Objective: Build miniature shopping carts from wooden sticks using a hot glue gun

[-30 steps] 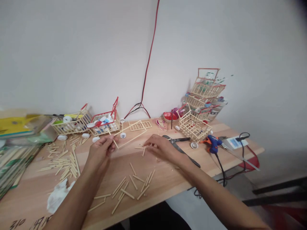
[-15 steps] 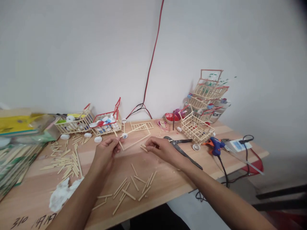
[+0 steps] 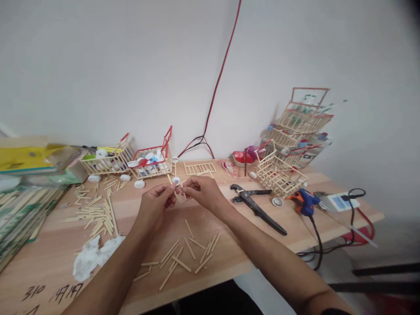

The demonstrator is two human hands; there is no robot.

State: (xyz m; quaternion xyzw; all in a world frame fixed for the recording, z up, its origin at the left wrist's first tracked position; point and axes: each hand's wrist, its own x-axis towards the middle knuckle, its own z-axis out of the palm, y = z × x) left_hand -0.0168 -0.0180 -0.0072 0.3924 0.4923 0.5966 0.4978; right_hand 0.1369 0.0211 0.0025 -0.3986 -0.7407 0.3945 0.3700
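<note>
My left hand (image 3: pixel 155 202) pinches one end of a thin rectangular frame of wooden sticks (image 3: pixel 207 171), held just above the table. My right hand (image 3: pixel 206 192) meets it there, fingertips closed on a short piece of wooden stick against the frame's left end. The fingers partly cover the joint, so I cannot tell whether the piece is attached. A white bottle cap (image 3: pixel 176 180) lies just behind my fingertips. Beyond the hands, a ladder-like stick panel (image 3: pixel 199 165) lies flat. Several loose cut sticks (image 3: pixel 181 264) are scattered nearer to me.
Little stick carts (image 3: pixel 152 166) with cap wheels stand at the back left; more are stacked (image 3: pixel 282 173) at the right. Black pliers (image 3: pixel 259 209) and a blue glue gun (image 3: pixel 307 202) with its cord lie right. Stick pile (image 3: pixel 98 214), crumpled tissue (image 3: pixel 87 260) and bundled sticks (image 3: pixel 31 214) are left.
My right hand has moved left with its short stick piece, from beside the frame to its left end, close to my left hand. The view has shifted slightly.
</note>
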